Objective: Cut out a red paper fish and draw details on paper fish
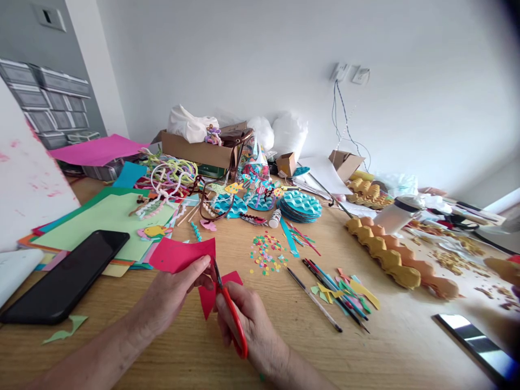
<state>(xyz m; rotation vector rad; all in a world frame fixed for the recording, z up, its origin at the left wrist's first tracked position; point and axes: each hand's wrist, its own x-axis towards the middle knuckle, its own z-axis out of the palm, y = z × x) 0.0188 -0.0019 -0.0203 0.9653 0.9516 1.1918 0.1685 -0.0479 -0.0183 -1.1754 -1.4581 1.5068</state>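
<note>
My left hand (174, 295) pinches the right edge of a red sheet of paper (182, 255), held up over the table. Red-handled scissors (235, 325) are gripped in my right hand (249, 314), their blades pointing up and away at the paper's right edge, close to my left fingertips. Whether the blades are apart or together I cannot tell. Another red paper piece (208, 299) with a pointed end shows below the blades, partly behind my right hand; whether it joins the sheet is unclear.
A black phone (67, 276) lies left beside stacked coloured paper (95, 225). Paper dots (268, 252), pencils (339, 295) and scraps lie ahead and right. Egg cartons (382, 254) and another phone (473, 341) are farther right. Part of another person's hand (504, 268) shows at the right edge.
</note>
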